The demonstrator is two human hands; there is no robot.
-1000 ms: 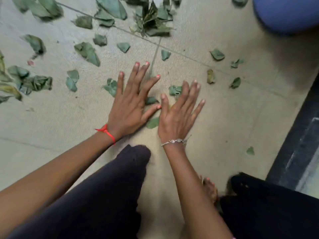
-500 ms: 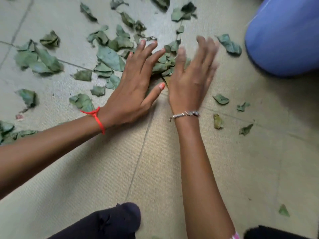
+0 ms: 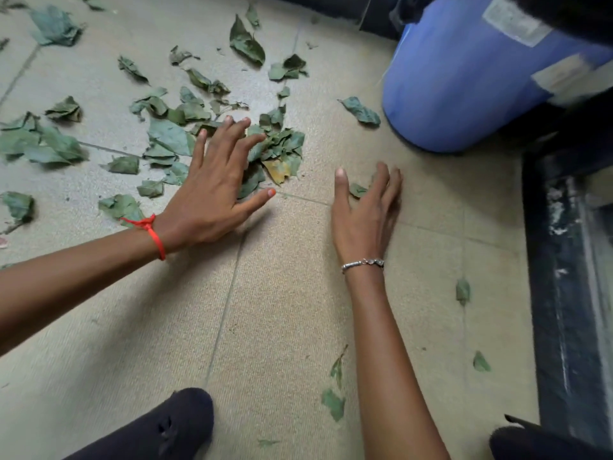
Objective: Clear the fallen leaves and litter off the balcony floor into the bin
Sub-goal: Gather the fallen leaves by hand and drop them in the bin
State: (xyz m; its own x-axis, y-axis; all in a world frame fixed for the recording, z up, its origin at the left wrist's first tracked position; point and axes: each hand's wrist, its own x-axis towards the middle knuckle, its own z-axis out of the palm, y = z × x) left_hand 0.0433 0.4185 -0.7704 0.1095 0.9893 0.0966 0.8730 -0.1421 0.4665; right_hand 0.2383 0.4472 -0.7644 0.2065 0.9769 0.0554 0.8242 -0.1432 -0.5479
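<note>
Both our grips lie uncurled on the beige tiled floor (image 3: 282,310): left grip (image 3: 212,194) against heaped dry green leaves (image 3: 282,147), right grip (image 3: 363,214) over one small green leaf (image 3: 358,190).

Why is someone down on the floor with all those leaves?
A person is down on the tiled floor, gathering fallen leaves by hand. The left hand, fingers spread, presses against a heap of leaves. The right hand lies open over one small leaf. More scattered leaves lie off to the left, and a blue bin stands just beyond the right hand. Neither hand grips any leaves yet.
</note>
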